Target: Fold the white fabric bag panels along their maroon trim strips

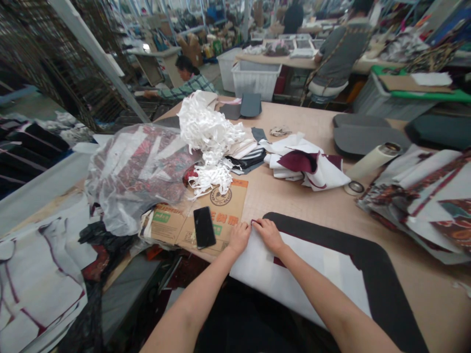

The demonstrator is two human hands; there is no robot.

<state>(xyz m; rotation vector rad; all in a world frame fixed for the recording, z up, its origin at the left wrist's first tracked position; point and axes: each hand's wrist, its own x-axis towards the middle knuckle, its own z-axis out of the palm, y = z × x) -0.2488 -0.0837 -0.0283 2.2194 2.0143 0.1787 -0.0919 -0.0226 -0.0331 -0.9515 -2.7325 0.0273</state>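
Observation:
A white fabric panel (253,267) with maroon edging lies over a dark grey rounded board (379,257) at the table's near side. At the panel's far left corner, my left hand (240,237) and my right hand (270,235) are close together. Both have their fingers closed on the maroon-edged border, pinching it. My right forearm crosses above the panel and hides part of it. Just left of my left hand, a black phone (204,227) rests on a flattened cardboard box (235,203).
Beyond the cardboard sits a heap of white strips (209,125) beside a plastic-wrapped bundle (136,171). Folded white and maroon fabric (309,166), a roll (373,159) and a tape roll (353,188) lie farther back. Stacked fabric (434,201) stands right. People work behind the table.

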